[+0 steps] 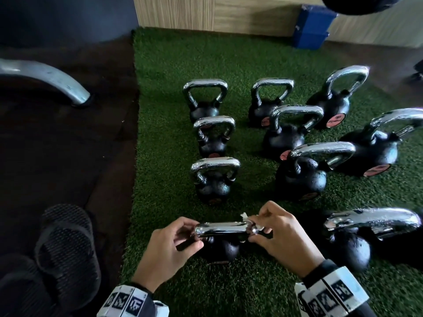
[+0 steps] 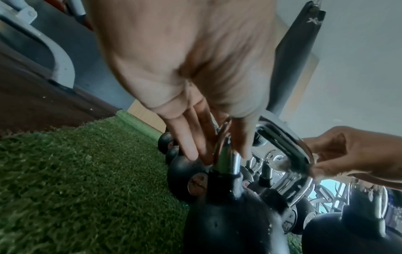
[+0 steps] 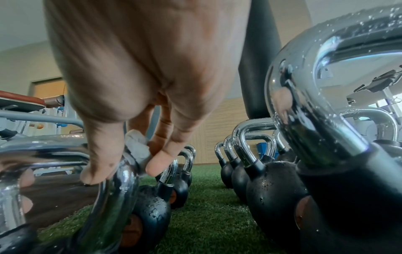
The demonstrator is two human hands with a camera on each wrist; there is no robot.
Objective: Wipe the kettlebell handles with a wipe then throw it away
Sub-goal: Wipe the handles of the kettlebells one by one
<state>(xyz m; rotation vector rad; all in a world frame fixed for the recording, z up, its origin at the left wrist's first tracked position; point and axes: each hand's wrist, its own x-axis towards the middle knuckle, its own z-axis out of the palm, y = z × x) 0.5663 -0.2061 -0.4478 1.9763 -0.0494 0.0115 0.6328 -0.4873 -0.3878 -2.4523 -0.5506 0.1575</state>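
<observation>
On green turf (image 1: 160, 133), the nearest black kettlebell (image 1: 220, 247) stands right in front of me. My left hand (image 1: 183, 234) grips the left end of its chrome handle (image 1: 222, 228), thumb on one side and fingers on the other. In the left wrist view my left hand (image 2: 217, 151) straddles the handle (image 2: 284, 135) above its left leg. My right hand (image 1: 258, 227) pinches a crumpled white wipe (image 1: 244, 216) against the handle's right corner. The right wrist view shows the wipe (image 3: 137, 146) pressed on the handle (image 3: 115, 185) between thumb and fingers of my right hand (image 3: 121, 169).
Several more kettlebells stand in rows farther back on the turf, wet with droplets. A large one (image 1: 352, 243) sits close on my right. A blue box (image 1: 313, 26) stands by the wooden wall. Dark sandals (image 1: 66, 248) and a grey machine foot (image 1: 57, 81) are on the dark floor at left.
</observation>
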